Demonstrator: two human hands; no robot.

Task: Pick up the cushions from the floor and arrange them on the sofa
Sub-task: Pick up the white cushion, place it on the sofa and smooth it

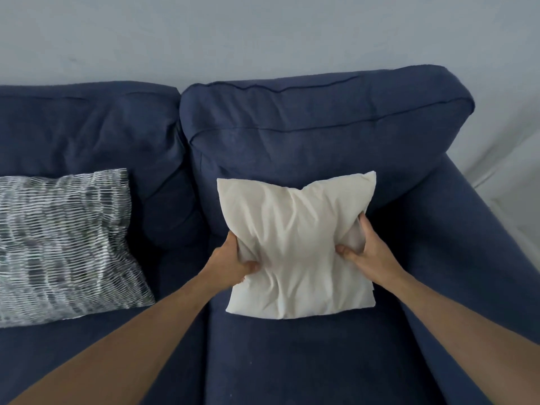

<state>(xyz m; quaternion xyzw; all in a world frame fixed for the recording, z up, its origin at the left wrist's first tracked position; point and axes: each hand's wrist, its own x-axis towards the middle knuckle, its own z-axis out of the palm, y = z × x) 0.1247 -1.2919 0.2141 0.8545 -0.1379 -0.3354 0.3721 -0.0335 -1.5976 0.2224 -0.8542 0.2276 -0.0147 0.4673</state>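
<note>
A plain cream cushion (296, 229) stands on the right seat of the dark blue sofa (306, 361), leaning against the right back pillow. My left hand (233, 263) grips its left edge and my right hand (362, 252) grips its right edge, thumbs pressed into the front. A grey and white patterned cushion (61, 244) lies on the left seat, leaning back, its left part cut off by the frame edge.
The sofa's right armrest (467, 244) runs close beside the cream cushion. A pale wall (263, 33) rises behind the sofa. A strip of light floor (514, 206) shows past the armrest at the right.
</note>
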